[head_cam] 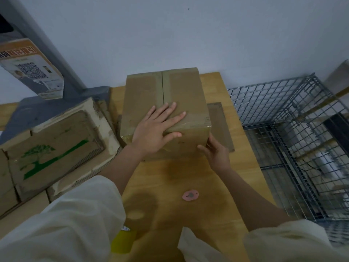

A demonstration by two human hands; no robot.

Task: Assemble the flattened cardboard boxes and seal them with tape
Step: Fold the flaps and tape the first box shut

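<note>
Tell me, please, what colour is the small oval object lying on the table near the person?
The small oval object is pink with a grey centre, seen in the head view.

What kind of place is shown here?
Probably a small packing or storage room: a taped cardboard box on a wooden table, flattened cartons stacked beside it, and a wire cage.

Loose cream-white sleeves on both arms

Left sleeve (pixel 62 224) and right sleeve (pixel 294 241) bunch above bare forearms; no rings or watch visible.
</note>
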